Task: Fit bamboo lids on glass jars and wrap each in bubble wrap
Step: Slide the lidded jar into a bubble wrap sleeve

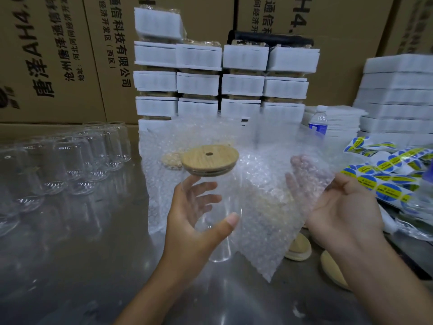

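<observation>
Centrally, left hand (196, 219) grips a clear glass jar (228, 240). The thumb lies across the near wall and the fingers curl round the far side, seen through the glass. The jar stands roughly upright. I cannot tell whether its base touches the grey metal tabletop (70, 266).

A round bamboo lid (210, 159) with a small centre hole sits on the jar mouth, at 12 o'clock from the hand.

At 3 o'clock from the jar, right hand (346, 212) holds up a clear bubble wrap sheet (264, 184). Its fingers (304, 170) are spread fairly straight behind the film and show blurred through it. The thumb lies on the near side, pinching the edge. The sheet hangs just beside the jar and behind it; contact between the two is not clear.

- At 9 o'clock: cluster of empty clear glass jars (82, 160) standing on the tabletop.
- At 12 o'clock: stacked white foam-wrapped packs (222, 78), with brown printed cardboard cartons (58, 55) behind.
- At 2 o'clock: plastic water bottle with blue label (318, 123).
- At 3 o'clock, far edge: strips of yellow-and-blue round stickers (386, 174).
- At 5 o'clock: two loose bamboo lids (298, 249) on the tabletop, one partly under the wrap.
</observation>
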Demonstrator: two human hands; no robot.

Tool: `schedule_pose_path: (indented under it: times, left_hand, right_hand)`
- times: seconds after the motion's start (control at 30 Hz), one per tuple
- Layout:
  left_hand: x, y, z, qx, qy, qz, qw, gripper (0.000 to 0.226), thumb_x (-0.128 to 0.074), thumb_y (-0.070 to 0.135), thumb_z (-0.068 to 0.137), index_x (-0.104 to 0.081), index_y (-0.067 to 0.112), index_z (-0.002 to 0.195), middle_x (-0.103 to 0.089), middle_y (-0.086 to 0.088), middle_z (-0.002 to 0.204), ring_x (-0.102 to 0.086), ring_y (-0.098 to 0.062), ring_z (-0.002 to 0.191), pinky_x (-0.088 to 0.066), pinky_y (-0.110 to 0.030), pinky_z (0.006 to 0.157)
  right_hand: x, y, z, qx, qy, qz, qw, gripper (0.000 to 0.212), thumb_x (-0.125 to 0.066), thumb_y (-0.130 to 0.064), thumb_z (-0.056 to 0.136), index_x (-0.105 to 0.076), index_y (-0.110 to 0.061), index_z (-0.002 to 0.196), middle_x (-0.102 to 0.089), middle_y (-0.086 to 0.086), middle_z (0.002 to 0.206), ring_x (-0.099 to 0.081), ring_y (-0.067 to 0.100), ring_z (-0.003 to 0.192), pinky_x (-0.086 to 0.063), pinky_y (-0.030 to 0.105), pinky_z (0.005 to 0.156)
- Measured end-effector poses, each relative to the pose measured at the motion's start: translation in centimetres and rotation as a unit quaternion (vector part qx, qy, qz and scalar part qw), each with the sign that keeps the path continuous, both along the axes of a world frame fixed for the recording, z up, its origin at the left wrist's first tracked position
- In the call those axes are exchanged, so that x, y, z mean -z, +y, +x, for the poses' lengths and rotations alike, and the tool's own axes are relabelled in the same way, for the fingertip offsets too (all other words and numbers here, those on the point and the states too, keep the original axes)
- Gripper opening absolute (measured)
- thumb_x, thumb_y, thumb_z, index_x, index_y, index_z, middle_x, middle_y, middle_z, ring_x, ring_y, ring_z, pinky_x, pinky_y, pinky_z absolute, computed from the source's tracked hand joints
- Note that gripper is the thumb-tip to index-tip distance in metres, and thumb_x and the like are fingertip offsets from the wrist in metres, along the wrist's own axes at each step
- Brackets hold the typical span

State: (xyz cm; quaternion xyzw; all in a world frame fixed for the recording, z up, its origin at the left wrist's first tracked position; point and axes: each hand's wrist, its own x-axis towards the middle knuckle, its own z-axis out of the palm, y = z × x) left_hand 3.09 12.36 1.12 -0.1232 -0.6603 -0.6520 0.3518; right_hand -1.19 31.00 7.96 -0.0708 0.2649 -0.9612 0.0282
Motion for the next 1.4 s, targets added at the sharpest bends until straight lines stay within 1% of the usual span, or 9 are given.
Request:
schedule_pose_path:
  times: [0.13,0.2,0.6,0.67,0.83,0.97,1.07,1.13,1.4]
  left_hand:
    - [-1.5,-0.2,0.7,-0.007,0.023,-0.002,1.000,0.071,-0.077,0.038,0.059,-0.046,0.032,0.122,-0.063,0.000,0.117,-0.066,-0.022,0.102,-0.050,-0.025,0.084]
    - [-2.1,-0.3,0.9,-0.008,0.025,-0.004,1.000,0.070,-0.077,0.039,0.059,-0.046,0.032,0.122,-0.062,0.000,0.118,-0.065,-0.022,0.104,-0.050,-0.025,0.084]
    - [-2.6,0.2,0.7,-0.028,0.009,-0.002,1.000,0.070,-0.075,0.042,0.058,-0.045,0.035,0.121,-0.062,0.002,0.119,-0.064,-0.018,0.106,-0.052,-0.027,0.087]
    - [-2.4,0.5,0.4,-0.025,0.007,0.000,1.000,0.072,-0.076,0.043,0.057,-0.045,0.035,0.122,-0.062,0.002,0.119,-0.065,-0.017,0.106,-0.052,-0.025,0.086]
    - [-2.4,2.1,-0.4,-0.007,-0.018,-0.027,0.999,0.073,-0.076,0.048,0.056,-0.043,0.039,0.121,-0.061,0.009,0.117,-0.064,-0.011,0.105,-0.051,-0.018,0.084]
    - [-2.4,4.2,-1.7,0.012,-0.066,-0.037,0.997,0.073,-0.077,0.053,0.055,-0.039,0.047,0.117,-0.056,0.018,0.117,-0.061,0.004,0.102,-0.049,-0.013,0.084]
    - [-1.9,6.0,-2.7,0.016,-0.082,-0.038,0.996,0.072,-0.084,0.036,0.066,-0.034,0.048,0.117,-0.052,0.024,0.114,-0.056,0.015,0.098,-0.045,-0.004,0.075]
    - [-1.6,7.0,-3.2,0.001,-0.090,-0.055,0.994,0.079,-0.082,0.035,0.065,-0.027,0.048,0.121,-0.047,0.027,0.118,-0.054,0.017,0.099,-0.048,-0.007,0.074]
    - [-1.0,7.7,-4.7,0.072,-0.183,-0.310,0.930,0.120,-0.078,0.034,0.077,0.018,0.034,0.148,-0.007,0.009,0.160,-0.011,-0.010,0.146,-0.026,-0.035,0.116]
  right_hand:
    - [1.4,-0.3,-0.1,0.009,-0.086,0.008,0.996,0.020,-0.048,-0.010,0.065,-0.050,-0.012,0.085,-0.058,0.010,0.094,-0.061,0.021,0.093,-0.044,0.035,0.100]
    - [2.7,-0.8,0.0,0.011,-0.120,0.049,0.991,0.013,-0.041,-0.005,0.086,-0.045,-0.011,0.074,-0.054,0.007,0.078,-0.059,0.019,0.080,-0.052,0.033,0.086]
    - [7.6,-0.1,0.9,0.071,-0.128,0.239,0.960,0.021,-0.043,-0.020,0.099,-0.059,-0.008,0.105,-0.066,0.012,0.104,-0.064,0.025,0.100,-0.052,0.035,0.072]
    - [7.9,0.4,0.6,0.162,-0.083,0.338,0.923,0.016,-0.047,-0.021,0.098,-0.054,-0.010,0.109,-0.063,0.006,0.100,-0.062,0.021,0.100,-0.049,0.024,0.074]
    - [6.6,1.9,0.7,0.381,0.224,0.524,0.728,0.026,-0.054,-0.026,0.087,-0.046,-0.024,0.111,-0.049,-0.008,0.115,-0.045,0.002,0.112,-0.030,0.007,0.095]
    - [3.6,0.9,0.6,0.134,0.284,0.499,0.807,0.037,-0.054,-0.042,0.079,-0.050,-0.036,0.115,-0.059,-0.015,0.118,-0.055,-0.005,0.112,-0.044,0.012,0.088]
    - [2.0,0.2,-0.1,0.030,0.260,0.504,0.823,0.076,-0.074,-0.063,0.063,-0.044,-0.034,0.127,-0.058,-0.013,0.120,-0.060,-0.002,0.106,-0.049,0.012,0.075]
    - [1.6,0.0,-0.7,0.036,0.229,0.532,0.814,0.093,-0.075,-0.061,0.051,-0.038,-0.033,0.131,-0.057,-0.014,0.120,-0.061,0.001,0.106,-0.049,0.014,0.071]
    - [3.0,2.0,-3.1,0.161,0.169,0.488,0.841,0.068,-0.081,-0.019,0.068,-0.046,-0.021,0.125,-0.060,0.000,0.113,-0.066,0.007,0.093,-0.055,0.021,0.070]
